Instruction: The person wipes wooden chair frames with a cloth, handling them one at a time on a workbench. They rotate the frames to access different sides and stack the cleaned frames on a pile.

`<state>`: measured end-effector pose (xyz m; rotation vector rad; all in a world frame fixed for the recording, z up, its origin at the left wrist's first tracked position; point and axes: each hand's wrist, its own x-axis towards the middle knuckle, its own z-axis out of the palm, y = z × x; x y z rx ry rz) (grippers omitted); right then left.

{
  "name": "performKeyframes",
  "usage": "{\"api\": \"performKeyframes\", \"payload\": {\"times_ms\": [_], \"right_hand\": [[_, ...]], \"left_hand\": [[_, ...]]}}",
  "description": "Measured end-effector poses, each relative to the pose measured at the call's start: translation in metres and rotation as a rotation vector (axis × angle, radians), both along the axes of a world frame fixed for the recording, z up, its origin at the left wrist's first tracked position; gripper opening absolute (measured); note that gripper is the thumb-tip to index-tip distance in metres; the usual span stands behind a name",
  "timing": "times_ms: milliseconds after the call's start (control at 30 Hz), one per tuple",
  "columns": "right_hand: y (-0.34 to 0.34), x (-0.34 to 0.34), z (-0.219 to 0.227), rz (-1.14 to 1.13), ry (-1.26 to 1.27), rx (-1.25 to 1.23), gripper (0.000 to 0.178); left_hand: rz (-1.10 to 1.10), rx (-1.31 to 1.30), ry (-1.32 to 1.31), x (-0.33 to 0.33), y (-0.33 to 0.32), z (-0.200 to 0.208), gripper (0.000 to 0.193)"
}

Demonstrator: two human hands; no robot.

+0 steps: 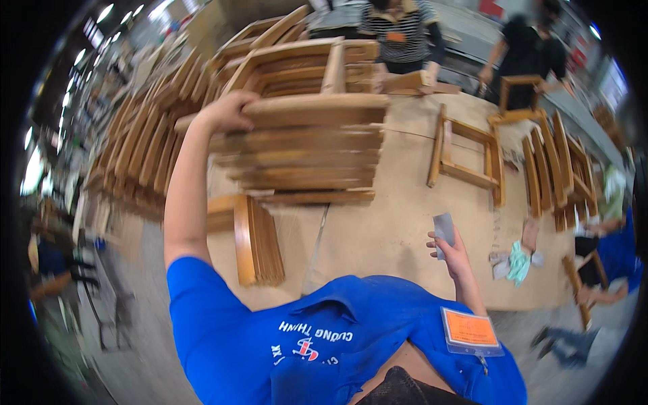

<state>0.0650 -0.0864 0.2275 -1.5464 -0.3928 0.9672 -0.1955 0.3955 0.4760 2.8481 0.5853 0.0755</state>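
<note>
My left hand (pixel 228 113) reaches far forward and grips the top wooden frame (pixel 317 102) of a stack by its left end. Below it lie several more frames (pixel 304 162) of the same brown wood, blurred by motion. My right hand (pixel 451 255) is held over the table, closed around a small grey sheet (pixel 443 235) that looks like sandpaper. Left of my body, a bundle of varnished wooden pieces (pixel 253 243) stands close under the stack.
On the board-covered table (pixel 378 250) a wooden frame (pixel 466 152) lies to the right, with more stacked frames (pixel 553 165) beyond. A mint-green cloth (pixel 519 263) sits near the right edge. Tall stacks (pixel 142 142) fill the left. Co-workers (pixel 399 34) stand across and at right.
</note>
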Motion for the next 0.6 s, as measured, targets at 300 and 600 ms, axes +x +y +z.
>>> {"api": "performKeyframes", "payload": {"times_ms": [300,600], "right_hand": [[-0.004,-0.01,-0.004,0.085,0.008,-0.087,0.052],[-0.029,-0.001,-0.03,0.103,0.149,-0.027,0.05]], "left_hand": [[0.109,0.54,-0.454,-0.031,-0.017,-0.034,0.054],[1.129,-0.329,-0.924,-0.258,-0.108,-0.227,0.051]]}}
